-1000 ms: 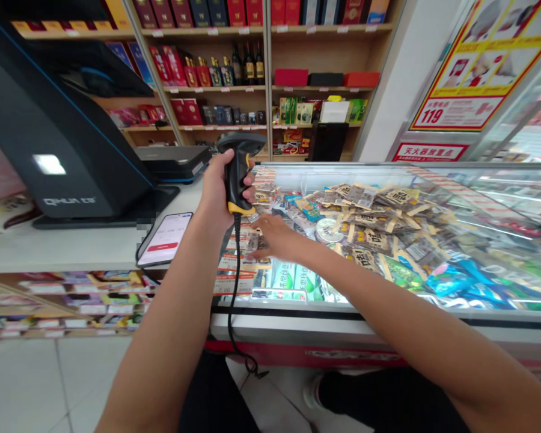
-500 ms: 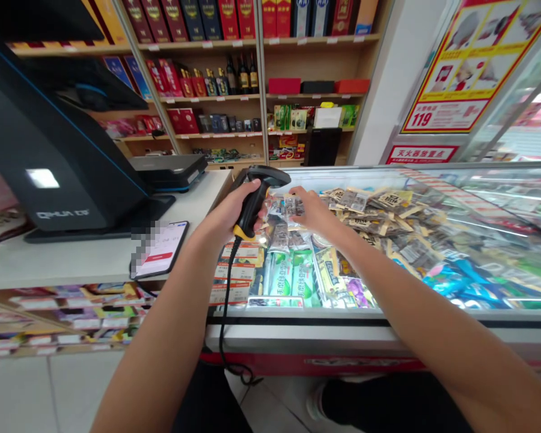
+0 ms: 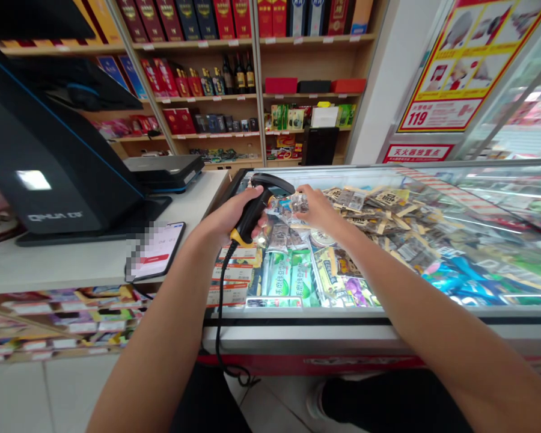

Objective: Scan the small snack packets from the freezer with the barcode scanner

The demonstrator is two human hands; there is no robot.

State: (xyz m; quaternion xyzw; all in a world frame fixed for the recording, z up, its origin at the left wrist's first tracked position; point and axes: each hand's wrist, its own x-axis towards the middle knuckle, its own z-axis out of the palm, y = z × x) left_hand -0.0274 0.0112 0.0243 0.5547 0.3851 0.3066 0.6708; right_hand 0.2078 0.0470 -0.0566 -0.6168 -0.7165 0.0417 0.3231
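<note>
My left hand (image 3: 243,219) is wrapped around the black and yellow handle of a barcode scanner (image 3: 258,210). The scanner's head tilts to the right, close to the fingers of my right hand (image 3: 315,207). Between the thumb and forefinger of that hand is a small clear-wrapped packet (image 3: 299,203), its print too small to read. Both hands are above the chest freezer (image 3: 342,332), where green ice-cream wrappers (image 3: 280,276) and a heap of brown and cream packets (image 3: 388,210) lie under them. A black cord (image 3: 220,313) hangs from the scanner.
On the white counter (image 3: 90,258) to the left are a phone (image 3: 157,251), a black checkout terminal (image 3: 67,162) and a flat scale (image 3: 165,168). Shelves at the back hold boxes and bottles (image 3: 238,73). Snack packs (image 3: 76,319) fill racks below the counter.
The scanner's head has tipped down and to the right, nearer my right hand. My right hand has shifted slightly right, and the whole view has moved a little.
</note>
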